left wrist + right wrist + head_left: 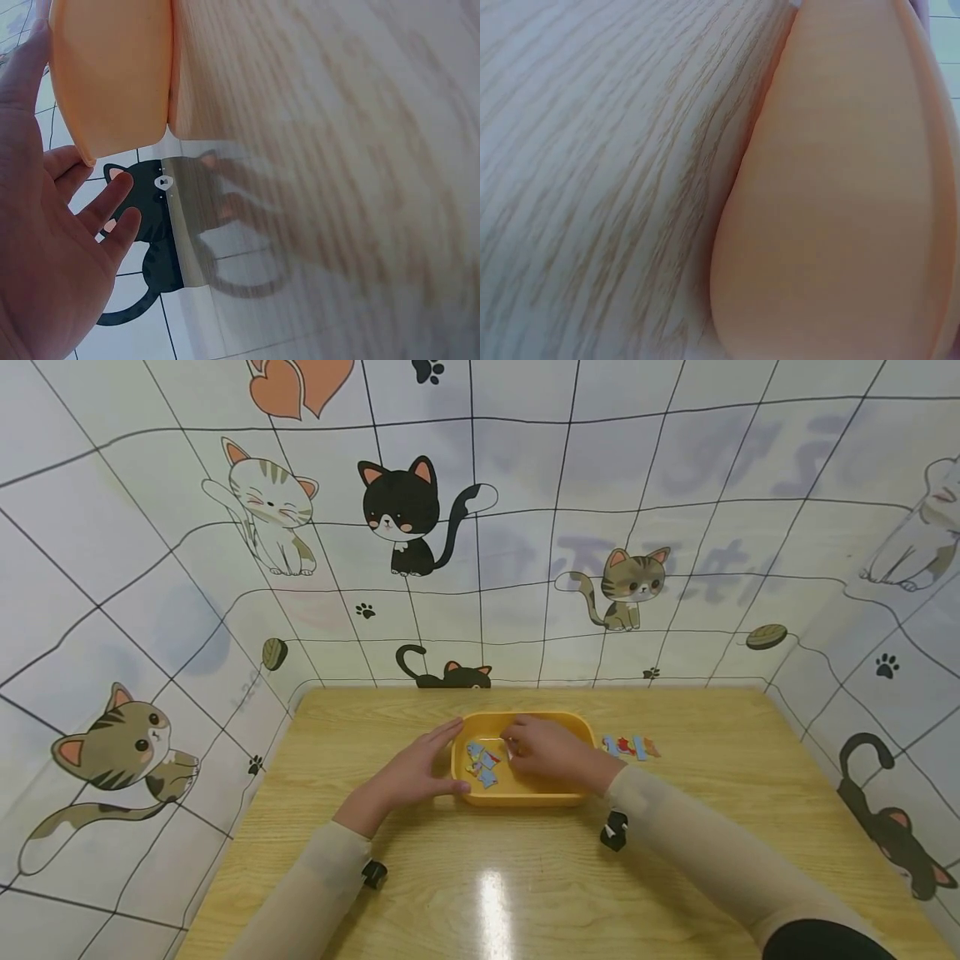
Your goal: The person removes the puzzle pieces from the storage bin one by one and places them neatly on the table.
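- Cream-coloured fabric sleeve (697,835) on the right arm lies nearest the camera, crossing a glossy pale-wood table (420,893); a small black wrist device (614,831) sits at its cuff.
- Ahead lies a shallow yellow rounded-rectangle tray (525,799), with small flat blue, red and yellow cut-out pieces (489,760) clustered in its left part, some overlapping.
- Bare left hand (407,774) spreads thumb and fingers wide along the tray's left end, touching its rim; the left wrist view shows two fingertips free of the wall. That light contact could let the tray slide or tip if the right side is pushed hard.
- Bare right hand (551,752) reaches over the right rim with bent, bunched fingers inside the tray. Something pale shows by the fingertips; whether it is pinched, I cannot tell, and the right wrist view does not show them.
- Thin pieces lying flat could slip from a pinch, or come up two together where they overlap.
- Right of the tray, a short row of similar blue, red and orange-brown pieces (640,747) lies near the forearm; a low sweep of the sleeve might disturb it.
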A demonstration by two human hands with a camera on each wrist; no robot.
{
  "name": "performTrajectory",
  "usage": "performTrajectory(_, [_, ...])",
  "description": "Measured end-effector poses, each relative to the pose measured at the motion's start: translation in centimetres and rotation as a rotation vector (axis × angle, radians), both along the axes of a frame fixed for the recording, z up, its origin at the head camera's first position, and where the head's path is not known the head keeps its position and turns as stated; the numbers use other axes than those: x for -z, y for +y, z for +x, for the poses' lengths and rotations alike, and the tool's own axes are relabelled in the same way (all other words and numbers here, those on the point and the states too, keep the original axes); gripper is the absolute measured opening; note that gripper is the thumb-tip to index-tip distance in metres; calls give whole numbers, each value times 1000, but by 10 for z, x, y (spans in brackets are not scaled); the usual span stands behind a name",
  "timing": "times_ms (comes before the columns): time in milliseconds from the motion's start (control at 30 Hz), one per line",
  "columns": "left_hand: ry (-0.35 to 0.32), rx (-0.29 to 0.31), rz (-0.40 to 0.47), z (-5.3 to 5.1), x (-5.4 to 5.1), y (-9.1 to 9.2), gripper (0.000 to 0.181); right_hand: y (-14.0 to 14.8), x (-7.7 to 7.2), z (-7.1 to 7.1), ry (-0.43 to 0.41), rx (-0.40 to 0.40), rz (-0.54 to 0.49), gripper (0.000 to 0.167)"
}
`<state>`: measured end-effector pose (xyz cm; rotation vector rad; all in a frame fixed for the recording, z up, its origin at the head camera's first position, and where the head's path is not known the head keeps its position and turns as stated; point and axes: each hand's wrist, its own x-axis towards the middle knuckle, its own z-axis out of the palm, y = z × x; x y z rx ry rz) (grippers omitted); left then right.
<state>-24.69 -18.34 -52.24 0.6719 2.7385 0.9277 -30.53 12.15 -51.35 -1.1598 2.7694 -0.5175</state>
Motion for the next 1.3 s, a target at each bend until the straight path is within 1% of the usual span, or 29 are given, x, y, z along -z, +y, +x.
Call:
performTrajectory(167, [3,-4,-3,1,-1,1,111,8,-2,3,-28,28,-61,37])
performTrajectory(300, [11,1,4,2,-2,0,111,16,-8,5,-60,31,-99,39])
performTrajectory(567, [17,16,-5,1,-1,0,114,31,-18,7,-38,10,-188,38])
performTrajectory(800, [20,17,-7,0,1,-1,114,43,-24,9,-58,10,-244,41])
performTrajectory(900, [19,13,-3,0,2,0,113,48,-24,10,-77,22,-274,42])
performTrajectory(1000, [18,8,-2,0,2,0,113,53,-23,11,-76,33,-295,42])
performTrajectory(1300, [30,8,9,0,4,0,111,69,-21,16,-40,57,-330,40])
